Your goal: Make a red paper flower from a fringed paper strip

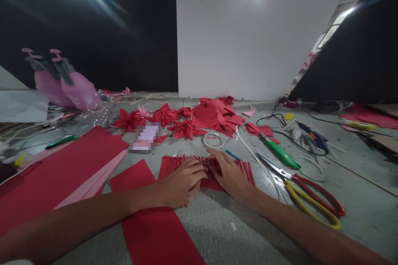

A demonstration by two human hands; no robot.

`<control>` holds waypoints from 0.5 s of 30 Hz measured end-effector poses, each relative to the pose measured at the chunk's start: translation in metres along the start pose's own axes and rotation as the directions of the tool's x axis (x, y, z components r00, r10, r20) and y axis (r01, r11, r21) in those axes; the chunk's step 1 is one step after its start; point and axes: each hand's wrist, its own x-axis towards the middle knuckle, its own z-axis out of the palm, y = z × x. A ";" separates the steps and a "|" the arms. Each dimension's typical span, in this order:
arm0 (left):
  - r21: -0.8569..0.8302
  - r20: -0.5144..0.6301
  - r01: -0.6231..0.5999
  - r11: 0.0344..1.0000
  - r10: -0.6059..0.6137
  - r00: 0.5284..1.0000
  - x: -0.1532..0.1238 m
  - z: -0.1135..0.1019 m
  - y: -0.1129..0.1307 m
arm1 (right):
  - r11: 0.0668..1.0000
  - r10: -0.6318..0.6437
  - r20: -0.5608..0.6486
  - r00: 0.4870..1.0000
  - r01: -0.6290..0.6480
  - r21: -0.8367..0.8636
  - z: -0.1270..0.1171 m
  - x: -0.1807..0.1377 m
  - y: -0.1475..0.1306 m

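Observation:
A strip of red fringed paper [247, 169] lies on the work surface in front of me, its cut strips pointing away. My left hand [186, 178] rests on its middle, fingers bent and closed on the fringe. Beside it, my right hand [228, 174] bends its fingers over the same fringe, thumb toward the left hand. The fingertips of both hands nearly meet, and the strips between them are partly hidden. Under my left forearm lies a long red paper sheet [161, 236]. A blue pen-like stick [233, 155] lies just behind the right hand.
Scissors [284, 174] with red and yellow handles and a green cutter [281, 153] lie at right. Behind are a tape roll [213, 140], red paper pieces [214, 114] and red paper flowers [166, 114]. Large red sheets [71, 169], a blurred phone-like object [145, 136] and pink spray bottles [77, 91] are left.

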 end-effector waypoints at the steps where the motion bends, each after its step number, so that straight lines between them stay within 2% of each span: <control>1: 0.000 0.002 0.002 1.000 -0.002 1.000 0.000 0.000 0.000 | 1.000 0.007 -0.003 1.000 -0.007 0.022 0.000 -0.001 0.000; 8: 0.036 -0.007 0.023 0.999 -0.023 1.000 -0.001 0.001 0.001 | 0.987 0.070 0.005 0.998 -0.070 0.146 0.005 -0.007 0.005; 15: 0.051 -0.026 0.045 0.998 -0.044 0.999 -0.002 0.001 0.000 | 0.987 0.024 -0.050 0.998 -0.016 0.162 0.007 -0.010 0.007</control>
